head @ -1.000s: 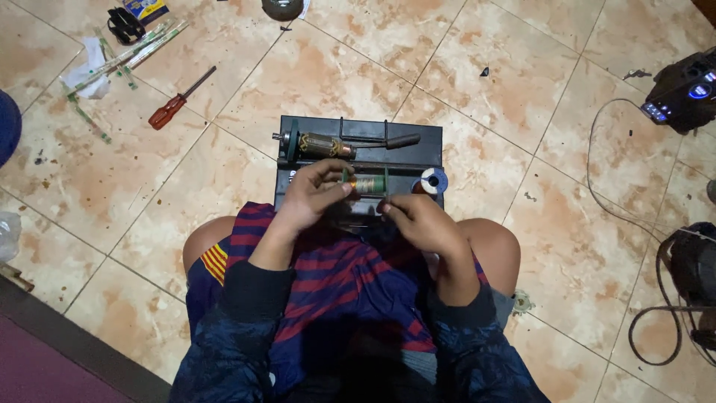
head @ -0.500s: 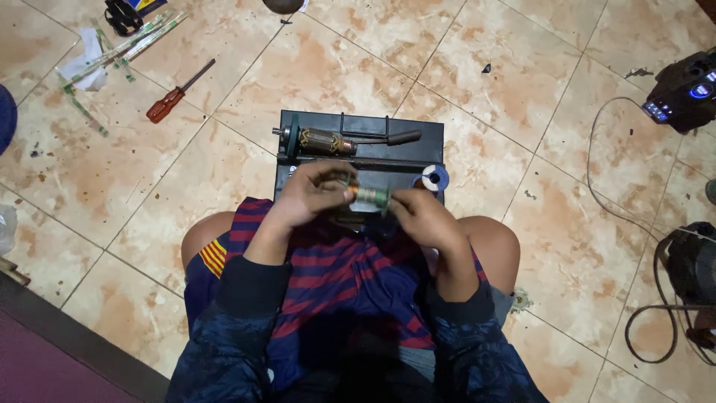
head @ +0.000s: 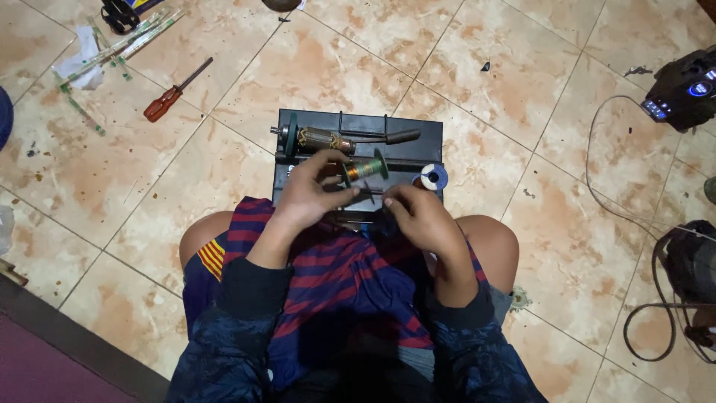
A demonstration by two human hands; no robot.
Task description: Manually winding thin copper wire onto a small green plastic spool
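I sit on a tiled floor with a dark flat box (head: 418, 123) in front of my knees. My left hand (head: 313, 190) grips a small motor rotor (head: 364, 169) with copper winding and a green disc, held over the box. My right hand (head: 418, 216) is just right of it, fingers curled around a small dark part that I cannot make out, touching the rotor's shaft end. A second, larger rotor (head: 317, 139) with a shaft lies across the box's far edge. A small white and blue ring (head: 433, 177) rests on the box at the right.
A red-handled screwdriver (head: 173, 94) lies on the tiles at the left, beyond it thin green-white strips (head: 123, 46) and crumpled paper. A black power tool (head: 686, 86) sits at the far right with a cable (head: 597, 186) trailing down to another dark device (head: 690, 261).
My hands have drawn a little toward my lap with the small rotor, and the right hand has shifted lower. The box and floor items stay where they were.
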